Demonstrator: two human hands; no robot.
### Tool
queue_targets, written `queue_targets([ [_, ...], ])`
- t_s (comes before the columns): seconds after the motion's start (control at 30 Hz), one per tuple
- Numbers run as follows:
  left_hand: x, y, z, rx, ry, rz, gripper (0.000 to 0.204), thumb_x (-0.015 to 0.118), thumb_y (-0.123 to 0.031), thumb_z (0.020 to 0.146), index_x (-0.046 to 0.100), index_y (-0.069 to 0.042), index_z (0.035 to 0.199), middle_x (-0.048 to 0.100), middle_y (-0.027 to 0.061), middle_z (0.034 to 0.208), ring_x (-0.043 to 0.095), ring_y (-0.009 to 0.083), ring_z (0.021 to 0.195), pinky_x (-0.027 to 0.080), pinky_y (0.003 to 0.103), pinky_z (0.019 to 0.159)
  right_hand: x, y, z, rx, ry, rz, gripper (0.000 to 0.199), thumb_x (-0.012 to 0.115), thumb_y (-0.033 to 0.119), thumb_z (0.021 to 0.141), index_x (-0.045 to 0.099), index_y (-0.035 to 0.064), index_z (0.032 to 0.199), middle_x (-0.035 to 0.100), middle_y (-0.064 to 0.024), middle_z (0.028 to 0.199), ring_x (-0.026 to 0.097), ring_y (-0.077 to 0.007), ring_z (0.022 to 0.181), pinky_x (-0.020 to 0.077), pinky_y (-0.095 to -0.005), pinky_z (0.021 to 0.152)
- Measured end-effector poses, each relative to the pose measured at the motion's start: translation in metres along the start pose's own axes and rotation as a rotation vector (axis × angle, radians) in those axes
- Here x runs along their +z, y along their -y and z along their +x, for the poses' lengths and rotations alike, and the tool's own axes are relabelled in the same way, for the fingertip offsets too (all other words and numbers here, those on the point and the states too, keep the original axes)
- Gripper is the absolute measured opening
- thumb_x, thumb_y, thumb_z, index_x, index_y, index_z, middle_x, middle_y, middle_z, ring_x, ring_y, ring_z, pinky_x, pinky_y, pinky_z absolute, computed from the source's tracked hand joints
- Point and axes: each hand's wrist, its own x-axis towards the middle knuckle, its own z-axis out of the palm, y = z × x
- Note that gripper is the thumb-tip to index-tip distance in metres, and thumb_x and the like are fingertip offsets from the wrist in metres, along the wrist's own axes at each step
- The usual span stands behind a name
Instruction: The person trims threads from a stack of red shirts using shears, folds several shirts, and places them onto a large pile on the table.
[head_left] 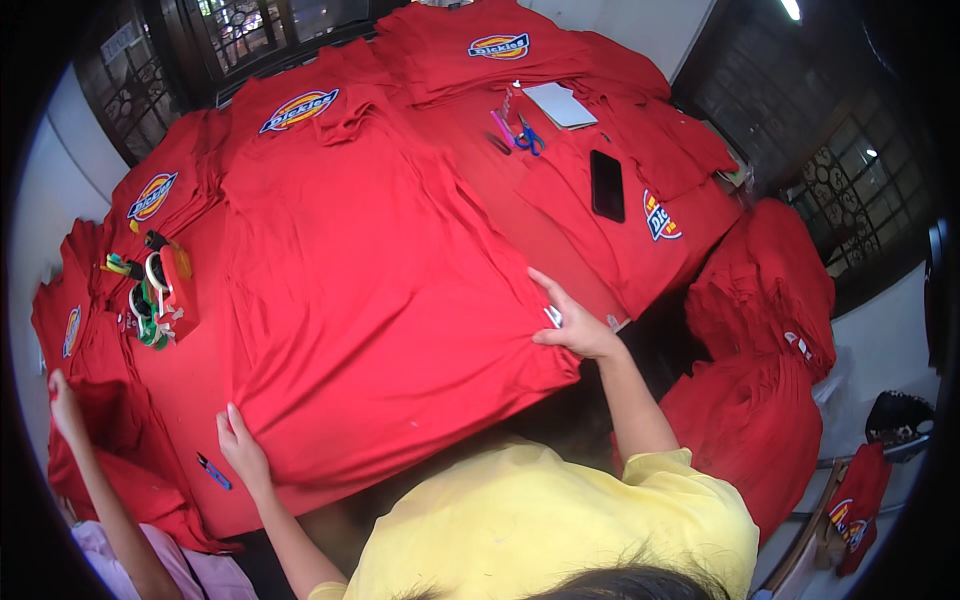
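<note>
Where right hand (578, 328) touches, red shirt (370, 270) spreads leftward.

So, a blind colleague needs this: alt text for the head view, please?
The left hand and right hand hold the near end of a red shirt spread on a red table. More red shirts lie around it, with a black phone, scissors and a tape dispenser; a co-worker's hand holds red cloth.
</note>
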Motion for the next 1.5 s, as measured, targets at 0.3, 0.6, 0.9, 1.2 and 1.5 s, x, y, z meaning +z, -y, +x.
queue_targets([
  [0.3, -0.02, 0.01, -0.054, 0.129, 0.124, 0.314, 0.057, 0.061, -0.024, 0.087, 0.04, -0.003, 0.136, 0.04, 0.0251, 0.138, 0.038, 0.04, 0.129, 0.034, 0.045, 0.103, -0.105, -0.046, 0.013, 0.368, -0.37, -0.235, 0.054, 0.069, 0.027, 0.08, 0.054, -0.0012, 0.124, 0.065, -0.0162, 0.105, 0.065, -0.0275, 0.091, 0.0502, -0.0366, 0.08],
  [0.6, 0.089, 0.001, 0.037, 0.097, -0.022, 0.713, 0.055, 0.052, -0.04, 0.091, 0.045, -0.009, 0.136, 0.033, 0.0156, 0.146, 0.027, 0.0353, 0.137, 0.025, 0.055, 0.108, -0.208, -0.083, 0.14, 0.871, -1.041, -0.755, 0.104, 0.054, 0.08, 0.067, 0.045, 0.0012, 0.134, 0.032, -0.0214, 0.146, 0.032, -0.0398, 0.133, 0.0299, -0.0523, 0.105],
  [0.9, 0.109, 0.011, 0.031, 0.051, 0.014, 0.568, 0.053, 0.053, -0.037, 0.09, 0.043, -0.011, 0.137, 0.038, 0.0127, 0.143, 0.03, 0.0284, 0.136, 0.021, 0.047, 0.112, -0.237, -0.1, 0.133, 0.831, -0.919, -0.735, 0.123, 0.057, 0.084, 0.059, 0.026, 0.0006, 0.144, 0.024, -0.0246, 0.149, 0.024, -0.0425, 0.136, 0.025, -0.0531, 0.108],
  [1.2, 0.085, -0.028, 0.102, -0.187, -0.05, 0.376, 0.063, 0.053, -0.053, 0.088, 0.049, -0.005, 0.128, 0.046, 0.0201, 0.13, 0.044, 0.0377, 0.12, 0.032, 0.051, 0.1, -0.132, -0.022, 0.214, -0.107, -0.865, -0.492, 0.045, 0.067, 0.033, 0.083, 0.062, 0.0, 0.113, 0.061, -0.0227, 0.11, 0.059, -0.0333, 0.103, 0.0449, -0.0394, 0.092],
  [1.5, 0.146, -0.027, 0.123, -0.217, -0.051, 0.517, 0.076, 0.054, -0.054, 0.087, 0.035, -0.003, 0.139, 0.046, 0.0227, 0.131, 0.04, 0.0359, 0.126, 0.034, 0.044, 0.103, 0.047, -0.024, 0.312, 0.081, -0.492, -0.984, 0.058, 0.043, 0.048, 0.094, 0.044, 0.0041, 0.132, 0.05, -0.0205, 0.127, 0.047, -0.0404, 0.115, 0.0396, -0.0503, 0.094],
])
